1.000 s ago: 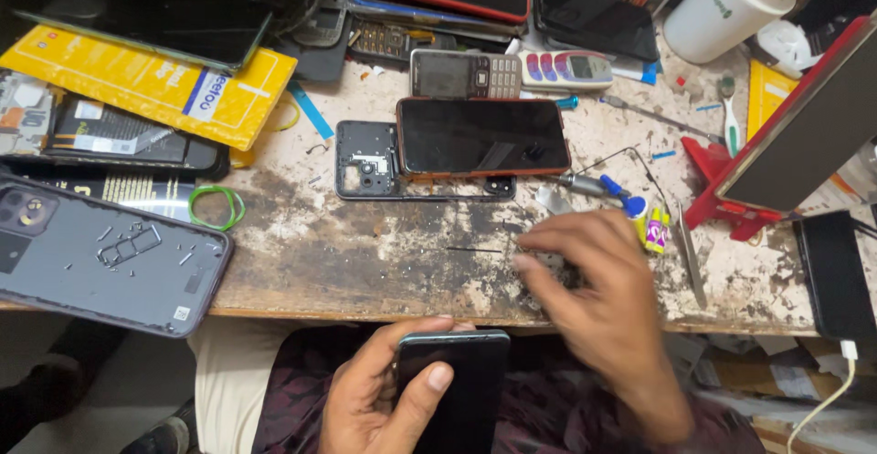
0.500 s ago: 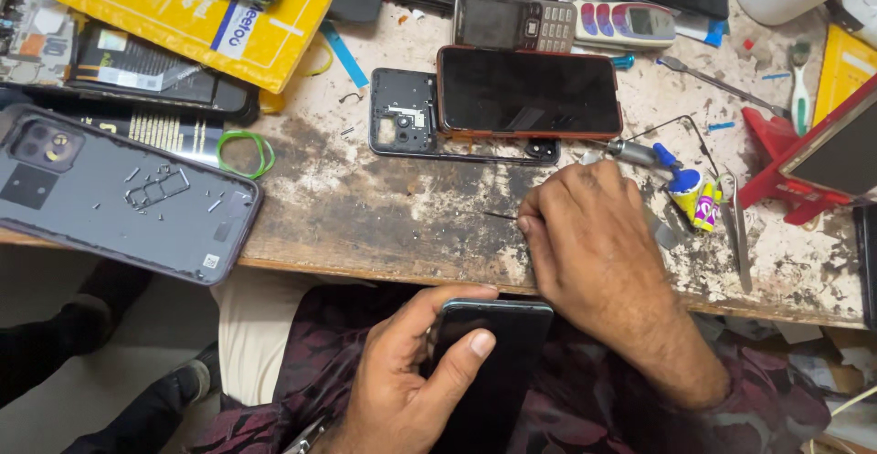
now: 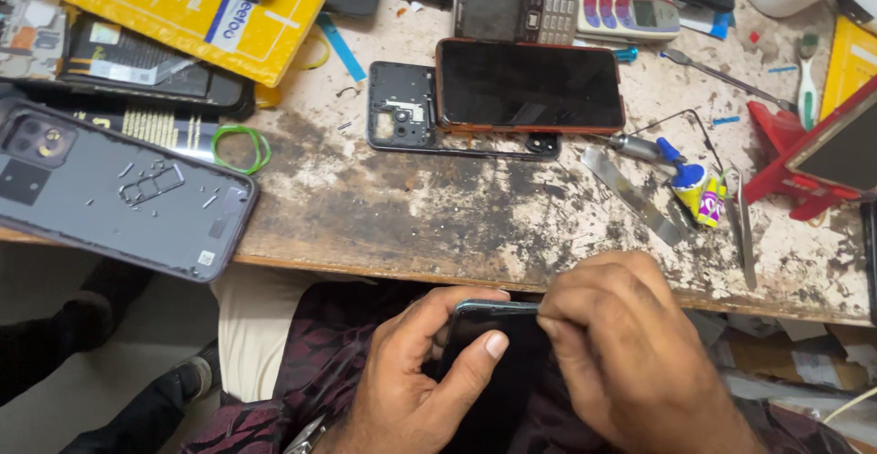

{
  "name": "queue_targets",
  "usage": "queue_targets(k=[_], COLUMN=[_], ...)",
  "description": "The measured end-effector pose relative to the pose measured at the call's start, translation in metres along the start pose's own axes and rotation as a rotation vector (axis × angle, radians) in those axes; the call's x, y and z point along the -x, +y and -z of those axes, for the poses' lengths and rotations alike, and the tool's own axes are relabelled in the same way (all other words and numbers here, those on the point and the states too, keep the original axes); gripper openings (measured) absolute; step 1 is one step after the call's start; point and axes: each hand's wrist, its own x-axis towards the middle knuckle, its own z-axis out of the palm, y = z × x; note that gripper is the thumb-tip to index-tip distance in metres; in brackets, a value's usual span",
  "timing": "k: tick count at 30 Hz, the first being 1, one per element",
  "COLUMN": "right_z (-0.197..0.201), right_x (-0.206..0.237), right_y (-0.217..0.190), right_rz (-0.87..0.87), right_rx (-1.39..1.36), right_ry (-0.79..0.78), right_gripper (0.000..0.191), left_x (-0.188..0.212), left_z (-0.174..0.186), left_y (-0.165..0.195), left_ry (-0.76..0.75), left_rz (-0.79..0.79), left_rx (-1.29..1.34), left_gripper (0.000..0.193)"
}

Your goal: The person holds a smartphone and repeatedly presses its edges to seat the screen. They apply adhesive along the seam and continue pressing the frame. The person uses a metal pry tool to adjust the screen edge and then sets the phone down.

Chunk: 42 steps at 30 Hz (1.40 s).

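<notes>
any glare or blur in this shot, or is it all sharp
Head view: mostly sharp, with even, soft light; faint reflections on the dark screen of the orange-edged phone; right hand slightly soft over the black phone; left hand casts little shadow.

Single head-mounted view, looking steeply down and close onto the workbench [image 3: 438,226] front edge and the person's lap below it.

Bright, even overhead light; soft shadows, slight edge distortion.
</notes>
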Motion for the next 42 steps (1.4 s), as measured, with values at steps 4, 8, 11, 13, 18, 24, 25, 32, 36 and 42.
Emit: queue_targets(k=[4,8,11,13,18,24,25,32,36,42], right_z=[0.001,0.001,0.001,0.001,0.001,0.007,0.007,0.008,0.004,-0.007], right_x=[-0.008,-0.011,-0.011,-0.012,-0.014,-0.016,-0.017,-0.008,0.004,0.024], right_y=[-0.003,-0.008,-0.011,-0.011,-0.014,-0.015,-0.014,-0.013,-0.007,-0.001], right_rz=[0.054,0.055,0.043,0.043,0.01,0.048,0.053,-0.037,-0.157,-0.347], right_rx=[0.064,0.075,0.078,0.079,0.068,0.054,0.05,-0.064,-0.173,-0.388], right_ry=[-0.03,-0.06,-0.067,-0.07,-0.095,-0.14,-0.14,-0.06,0.042,0.157], right_gripper=[0.028,0.027,0.026,0.025,0.024,0.028,0.028,0.025,0.026,0.026], left_x=[-0.002,-0.001,-0.002,-0.003,-0.003,-0.007,-0.009,-0.012,-0.012,-0.012], left_z=[-0.001,0.0,0.0,0.001,0.002,0.008,0.009,0.006,0.008,0.006], left_y=[0.003,0.005,0.006,0.007,0.009,0.016,0.017,0.021,0.019,0.014], left_ry=[-0.004,-0.004,-0.011,-0.011,-0.025,-0.035,-0.017,0.005,0.005,0.012], left_rz=[-0.014,-0.048,-0.045,-0.04,-0.044,0.012,0.009,-0.021,0.012,0.04], left_rx=[-0.016,-0.079,-0.054,-0.061,-0.053,-0.037,-0.085,-0.113,-0.132,-0.16], left_gripper=[0.031,0.032,0.032,0.032,0.027,0.02,0.02,0.021,0.021,0.02])
